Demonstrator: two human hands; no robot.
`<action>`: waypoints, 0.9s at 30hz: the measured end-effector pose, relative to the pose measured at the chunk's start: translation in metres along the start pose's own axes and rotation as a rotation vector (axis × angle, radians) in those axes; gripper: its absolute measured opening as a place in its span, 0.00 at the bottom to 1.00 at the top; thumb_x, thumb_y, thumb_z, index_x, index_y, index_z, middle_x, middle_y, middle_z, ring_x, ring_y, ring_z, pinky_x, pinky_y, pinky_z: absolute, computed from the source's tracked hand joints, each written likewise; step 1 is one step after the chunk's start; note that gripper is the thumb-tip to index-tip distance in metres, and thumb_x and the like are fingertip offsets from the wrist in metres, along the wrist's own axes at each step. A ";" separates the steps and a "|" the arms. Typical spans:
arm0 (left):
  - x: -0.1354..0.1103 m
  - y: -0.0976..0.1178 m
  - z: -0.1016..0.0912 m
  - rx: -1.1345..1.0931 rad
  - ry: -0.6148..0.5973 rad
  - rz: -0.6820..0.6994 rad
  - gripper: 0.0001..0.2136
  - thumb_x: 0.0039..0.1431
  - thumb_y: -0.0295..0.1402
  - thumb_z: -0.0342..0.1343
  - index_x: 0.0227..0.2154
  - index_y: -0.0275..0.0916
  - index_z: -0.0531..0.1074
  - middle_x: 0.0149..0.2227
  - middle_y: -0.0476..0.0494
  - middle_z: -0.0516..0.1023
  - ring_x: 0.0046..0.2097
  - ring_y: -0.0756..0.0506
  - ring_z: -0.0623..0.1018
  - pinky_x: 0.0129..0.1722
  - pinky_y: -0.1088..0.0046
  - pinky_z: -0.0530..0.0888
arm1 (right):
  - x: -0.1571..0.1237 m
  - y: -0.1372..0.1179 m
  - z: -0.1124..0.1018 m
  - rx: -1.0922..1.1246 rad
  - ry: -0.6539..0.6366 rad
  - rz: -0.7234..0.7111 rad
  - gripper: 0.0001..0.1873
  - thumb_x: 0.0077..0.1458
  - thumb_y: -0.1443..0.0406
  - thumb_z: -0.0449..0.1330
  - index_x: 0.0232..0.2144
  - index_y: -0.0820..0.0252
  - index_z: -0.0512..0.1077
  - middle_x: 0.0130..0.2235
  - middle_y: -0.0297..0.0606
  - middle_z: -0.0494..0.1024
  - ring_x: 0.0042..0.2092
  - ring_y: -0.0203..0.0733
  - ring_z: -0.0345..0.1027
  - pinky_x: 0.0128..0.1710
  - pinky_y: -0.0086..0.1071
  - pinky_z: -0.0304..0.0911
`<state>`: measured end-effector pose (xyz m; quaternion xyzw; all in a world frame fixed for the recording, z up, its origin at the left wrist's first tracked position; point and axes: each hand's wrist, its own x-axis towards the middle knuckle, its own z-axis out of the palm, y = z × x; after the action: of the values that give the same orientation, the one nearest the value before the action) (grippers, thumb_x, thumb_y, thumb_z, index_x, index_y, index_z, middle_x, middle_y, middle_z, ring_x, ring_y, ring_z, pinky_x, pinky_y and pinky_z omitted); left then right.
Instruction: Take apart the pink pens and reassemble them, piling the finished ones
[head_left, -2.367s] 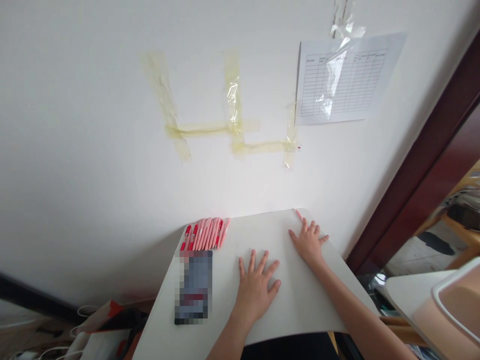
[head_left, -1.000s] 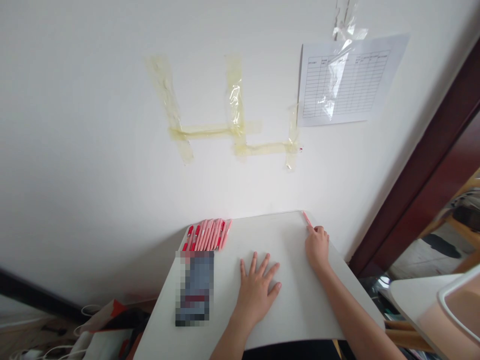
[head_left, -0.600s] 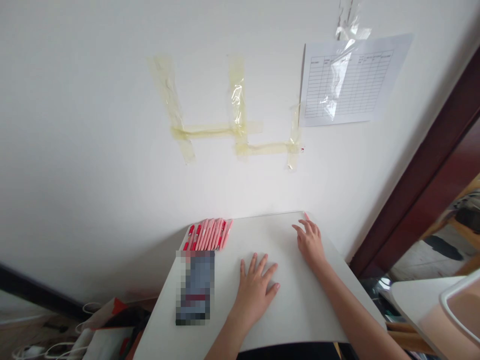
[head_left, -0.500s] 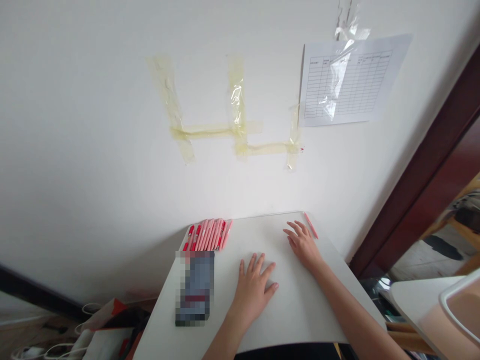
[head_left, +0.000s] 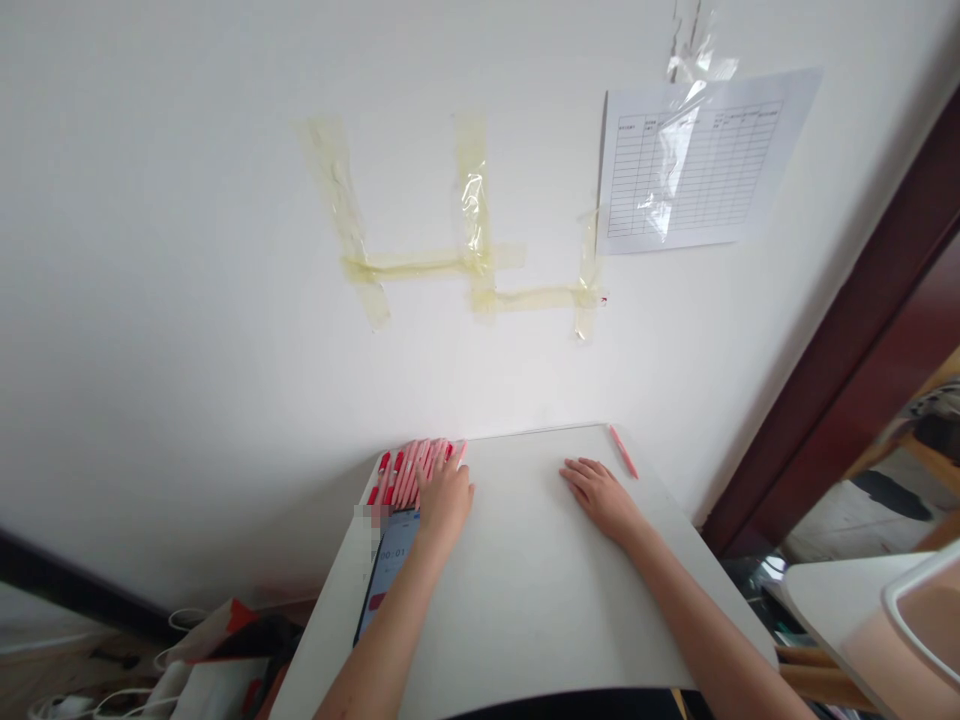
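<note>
My left hand [head_left: 448, 497] reaches over the right end of a row of pink and red pens [head_left: 405, 470] at the far left of the white table. Its fingers are somewhat apart and touch or hover over the pens; the hand covers parts of several, and no pen is plainly gripped. On the right half of the table, my right hand [head_left: 600, 494] rests palm down with outstretched fingers and nothing in it. Beyond it, a single pink pen [head_left: 623, 452] lies by the far right edge. A phone [head_left: 386, 570] with a lit screen lies partly under my left forearm.
A white wall [head_left: 525, 370] with yellowed tape strips and a taped printed sheet [head_left: 682, 170] rises behind the table [head_left: 517, 590]. Bags and white cables [head_left: 112, 700] are on the floor at left. At right stand a dark red frame [head_left: 810, 390] and another white surface [head_left: 832, 590].
My left hand has moved from the table's middle up and left onto the pens, its forearm now crossing the phone. My right hand has shifted slightly, and its fingers are closer together.
</note>
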<state>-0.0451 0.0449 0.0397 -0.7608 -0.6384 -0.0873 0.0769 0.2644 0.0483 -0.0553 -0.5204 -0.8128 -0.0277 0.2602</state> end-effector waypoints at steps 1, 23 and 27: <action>0.006 -0.005 0.001 0.020 0.032 -0.024 0.15 0.60 0.29 0.54 0.48 0.43 0.76 0.65 0.39 0.68 0.70 0.34 0.59 0.68 0.37 0.53 | 0.000 0.000 0.000 0.003 0.001 0.004 0.20 0.69 0.63 0.49 0.59 0.51 0.72 0.61 0.40 0.73 0.63 0.52 0.64 0.63 0.52 0.62; 0.003 0.031 0.012 -0.061 0.120 -0.090 0.14 0.62 0.27 0.47 0.37 0.41 0.80 0.59 0.39 0.75 0.67 0.34 0.63 0.67 0.37 0.54 | -0.001 -0.001 -0.002 -0.007 0.008 0.008 0.20 0.69 0.62 0.48 0.57 0.53 0.72 0.61 0.41 0.73 0.62 0.50 0.64 0.63 0.50 0.61; -0.024 0.052 0.028 -0.157 0.162 0.006 0.13 0.63 0.29 0.48 0.34 0.42 0.79 0.57 0.42 0.77 0.65 0.36 0.67 0.67 0.38 0.54 | -0.002 -0.002 -0.002 -0.001 0.002 0.014 0.20 0.69 0.63 0.48 0.57 0.53 0.72 0.61 0.41 0.73 0.62 0.50 0.64 0.63 0.50 0.61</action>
<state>0.0031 0.0191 0.0068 -0.7569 -0.6190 -0.1979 0.0687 0.2643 0.0456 -0.0538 -0.5261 -0.8089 -0.0268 0.2611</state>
